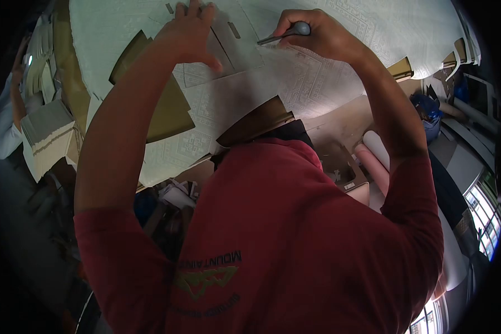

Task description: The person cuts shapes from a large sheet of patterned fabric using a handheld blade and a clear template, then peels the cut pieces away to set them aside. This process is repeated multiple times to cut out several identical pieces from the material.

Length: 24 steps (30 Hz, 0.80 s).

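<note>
Showing upside down on the red shirt (pixel 306 234) is the word "MOUNTAIN"; its other lettering is too unclear to read. The right hand (pixel 325 40) grips one tool (pixel 293 32) with a rounded grey end, its tip just beside the right edge of a slotted card (pixel 242 54). The left hand (pixel 188 38), open with fingers spread, rests on that card. Bare patterned sheet (pixel 401 25) extends right of the right hand. Two rolls, one pink (pixel 371 167), one white (pixel 376 146), lie near the right elbow.
</note>
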Each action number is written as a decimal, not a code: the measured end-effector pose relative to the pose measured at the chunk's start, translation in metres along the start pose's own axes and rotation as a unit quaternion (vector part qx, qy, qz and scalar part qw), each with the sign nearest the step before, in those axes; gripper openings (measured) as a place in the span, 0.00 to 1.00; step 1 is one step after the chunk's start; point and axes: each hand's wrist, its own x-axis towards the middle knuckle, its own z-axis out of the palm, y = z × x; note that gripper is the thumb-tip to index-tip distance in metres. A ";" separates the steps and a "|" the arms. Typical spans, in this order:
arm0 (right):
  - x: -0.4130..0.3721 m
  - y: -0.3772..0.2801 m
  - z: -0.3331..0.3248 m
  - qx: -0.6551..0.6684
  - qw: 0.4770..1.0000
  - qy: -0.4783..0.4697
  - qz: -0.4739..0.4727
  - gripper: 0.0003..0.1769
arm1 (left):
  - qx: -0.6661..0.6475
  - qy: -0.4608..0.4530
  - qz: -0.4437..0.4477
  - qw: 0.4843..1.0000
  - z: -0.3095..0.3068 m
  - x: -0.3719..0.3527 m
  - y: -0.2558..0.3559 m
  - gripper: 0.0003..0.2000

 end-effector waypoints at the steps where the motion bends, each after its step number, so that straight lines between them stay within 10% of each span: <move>1: 0.003 0.000 -0.003 0.004 1.000 -0.002 -0.003 0.07 | 0.004 -0.003 -0.003 1.000 -0.001 0.000 0.001 0.68; 24: 0.014 0.023 -0.001 0.040 0.994 -0.050 -0.090 0.07 | 0.040 -0.036 -0.026 0.998 -0.006 0.003 0.007 0.71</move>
